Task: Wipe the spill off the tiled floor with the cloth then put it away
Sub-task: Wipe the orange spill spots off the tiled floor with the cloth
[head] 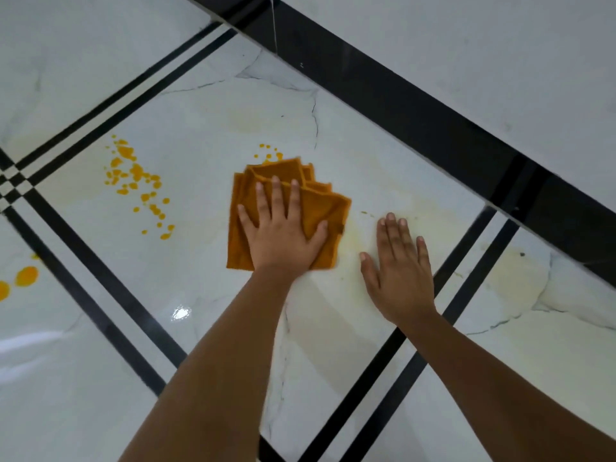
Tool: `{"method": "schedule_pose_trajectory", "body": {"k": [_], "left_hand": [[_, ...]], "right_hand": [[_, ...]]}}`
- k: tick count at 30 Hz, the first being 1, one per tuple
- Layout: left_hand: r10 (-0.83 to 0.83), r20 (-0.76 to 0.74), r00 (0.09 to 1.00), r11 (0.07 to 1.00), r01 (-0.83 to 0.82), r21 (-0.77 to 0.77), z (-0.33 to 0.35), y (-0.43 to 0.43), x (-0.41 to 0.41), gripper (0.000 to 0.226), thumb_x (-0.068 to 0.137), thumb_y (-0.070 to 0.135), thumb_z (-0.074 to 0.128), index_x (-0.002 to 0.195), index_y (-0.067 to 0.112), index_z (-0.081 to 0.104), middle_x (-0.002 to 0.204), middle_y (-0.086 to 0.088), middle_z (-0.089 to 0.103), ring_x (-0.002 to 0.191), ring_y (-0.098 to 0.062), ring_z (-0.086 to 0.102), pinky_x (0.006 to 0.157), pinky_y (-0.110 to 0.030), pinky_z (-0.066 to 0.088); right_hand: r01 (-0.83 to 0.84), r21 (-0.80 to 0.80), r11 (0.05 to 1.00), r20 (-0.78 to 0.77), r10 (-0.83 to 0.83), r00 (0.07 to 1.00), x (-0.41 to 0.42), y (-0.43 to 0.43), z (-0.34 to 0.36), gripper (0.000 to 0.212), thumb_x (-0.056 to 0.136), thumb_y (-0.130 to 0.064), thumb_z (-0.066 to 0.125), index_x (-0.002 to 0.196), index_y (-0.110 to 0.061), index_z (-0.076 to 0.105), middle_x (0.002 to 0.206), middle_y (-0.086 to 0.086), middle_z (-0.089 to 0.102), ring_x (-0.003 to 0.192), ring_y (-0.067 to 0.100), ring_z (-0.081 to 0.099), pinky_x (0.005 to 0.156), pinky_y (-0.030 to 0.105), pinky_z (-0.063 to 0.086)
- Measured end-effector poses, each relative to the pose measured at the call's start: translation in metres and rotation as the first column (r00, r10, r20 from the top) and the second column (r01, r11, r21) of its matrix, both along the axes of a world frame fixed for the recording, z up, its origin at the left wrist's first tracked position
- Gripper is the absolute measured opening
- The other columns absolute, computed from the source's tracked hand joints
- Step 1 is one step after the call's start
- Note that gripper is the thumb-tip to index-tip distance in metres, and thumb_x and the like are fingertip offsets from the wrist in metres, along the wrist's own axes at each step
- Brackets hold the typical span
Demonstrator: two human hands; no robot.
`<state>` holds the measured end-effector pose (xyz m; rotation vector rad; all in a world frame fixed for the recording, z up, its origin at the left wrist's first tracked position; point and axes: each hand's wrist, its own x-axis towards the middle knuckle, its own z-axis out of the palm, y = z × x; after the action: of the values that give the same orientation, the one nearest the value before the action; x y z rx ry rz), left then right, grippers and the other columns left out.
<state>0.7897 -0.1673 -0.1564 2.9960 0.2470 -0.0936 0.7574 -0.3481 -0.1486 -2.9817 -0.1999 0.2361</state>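
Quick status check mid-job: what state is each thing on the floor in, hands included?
Folded orange cloth: flat on the white tile, pinned under the left hand.
Left hand: open, fingers spread on the cloth.
Right hand: open, flat on bare tile.
Yellow-orange spill droplets: unwiped.
Pale yellow smear: streaky residue.

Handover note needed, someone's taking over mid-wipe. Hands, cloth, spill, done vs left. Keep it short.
Left hand: flat, fingers spread, pressing the folded orange cloth onto the tiled floor.
Right hand: empty, palm down on the floor right of the cloth.
Done: only a pale yellow smear shows around the right hand, so that area looks wiped.
Left: small drops at the cloth's far edge, large droplet cluster to the left, two big blobs at the left frame edge. Then put the cloth away.
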Motion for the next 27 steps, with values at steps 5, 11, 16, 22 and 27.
{"method": "schedule_pose_trajectory", "body": {"k": [5,11,16,22,27], "left_hand": [[-0.104,0.017,0.994,0.994,0.104,-0.043,0.004,-0.026,-0.053,0.085,0.081,0.071,0.024,0.148,0.02,0.017,0.155,-0.013,0.016,0.142,-0.037,0.007,0.108,-0.065,0.004],[-0.019,0.006,1.0,0.999,0.019,-0.032,0.002,-0.034,-0.018,0.085,0.079,0.071,0.024,0.148,0.022,0.014,0.156,-0.011,0.012,0.142,-0.036,0.002,0.107,-0.066,0.001],[-0.094,-0.048,0.994,0.995,0.092,-0.045,0.005,-0.079,-0.06,0.088,0.081,0.074,0.022,0.149,0.018,0.014,0.155,-0.016,0.012,0.141,-0.04,0.003,0.106,-0.066,-0.001],[0.105,-0.029,0.994,0.992,-0.107,-0.073,0.004,-0.073,-0.021,0.078,0.087,0.065,0.021,0.149,0.02,0.004,0.157,-0.013,0.005,0.142,-0.038,-0.003,0.108,-0.065,0.0],[-0.046,0.018,0.999,0.998,0.047,-0.035,-0.002,-0.039,-0.044,0.073,0.085,0.059,0.022,0.147,0.021,0.022,0.154,-0.011,0.021,0.141,-0.036,0.013,0.108,-0.063,0.006]], "right_hand": [[0.055,0.037,0.998,0.026,-0.056,0.998,0.0,-0.007,0.005,0.072,0.089,-0.049,0.005,0.148,-0.007,0.012,0.156,0.009,0.011,0.144,0.02,0.004,0.114,0.038,-0.001],[0.026,-0.032,0.999,0.009,-0.025,1.0,-0.026,-0.033,0.005,0.069,0.091,-0.046,0.011,0.146,-0.005,0.021,0.154,0.011,0.021,0.142,0.021,0.012,0.113,0.04,0.005],[0.055,-0.052,0.997,0.007,-0.054,0.999,-0.03,-0.05,0.007,0.067,0.093,-0.044,0.012,0.144,-0.004,0.025,0.152,0.014,0.025,0.142,0.026,0.018,0.112,0.042,0.008],[-0.021,-0.059,0.998,-0.009,0.02,1.0,-0.03,-0.046,0.008,0.065,0.093,-0.042,0.012,0.145,-0.004,0.023,0.152,0.014,0.024,0.142,0.025,0.017,0.113,0.041,0.007],[-0.123,-0.02,0.992,0.008,0.124,0.992,-0.01,-0.016,0.012,0.065,0.093,-0.042,0.014,0.144,-0.004,0.027,0.151,0.014,0.029,0.14,0.027,0.023,0.111,0.043,0.008]]}}
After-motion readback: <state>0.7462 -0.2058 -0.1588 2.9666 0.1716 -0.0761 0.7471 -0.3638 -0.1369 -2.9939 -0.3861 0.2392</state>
